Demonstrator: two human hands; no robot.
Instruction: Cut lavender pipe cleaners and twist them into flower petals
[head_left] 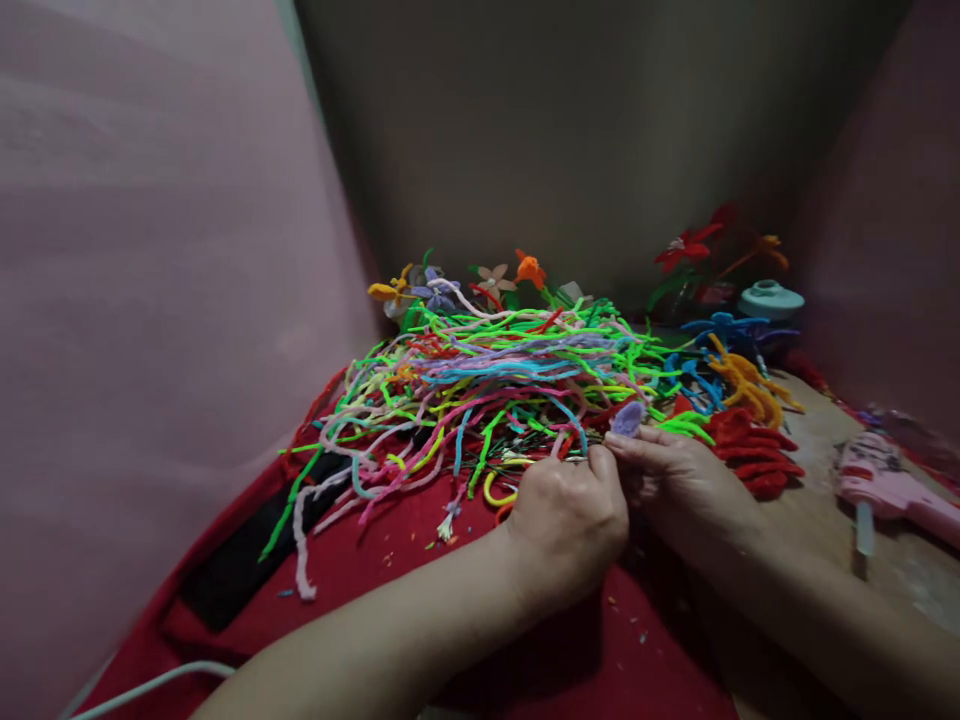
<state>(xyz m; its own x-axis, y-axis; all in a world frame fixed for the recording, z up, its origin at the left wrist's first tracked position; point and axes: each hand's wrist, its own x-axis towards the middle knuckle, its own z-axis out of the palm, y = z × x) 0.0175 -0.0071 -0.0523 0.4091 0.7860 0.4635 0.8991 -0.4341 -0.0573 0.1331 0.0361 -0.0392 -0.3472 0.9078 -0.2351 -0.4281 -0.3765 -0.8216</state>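
Observation:
Between the thumb and fingers of my right hand [679, 485] is a small lavender fuzzy petal [627, 419], apparently of pipe cleaner. My left hand [571, 520] is curled closed right beside it, thumb side close to the right fingertips. Whatever the left fingers hold is hidden behind the knuckles. Beyond both hands spreads a big loose pile of pipe cleaners [517, 365] in green, pink, blue, yellow and purple. A yellow loop like a scissors handle [496, 491] shows partly by my left hand.
Red fuzzy petals [754, 455], orange pieces [746, 385] and blue pieces [694, 385] lie to the right. A pink glue gun [889, 485] stands further right. Finished flowers [491, 282] line the back. A red cloth [420, 560] and a white cable [161, 682] are in front.

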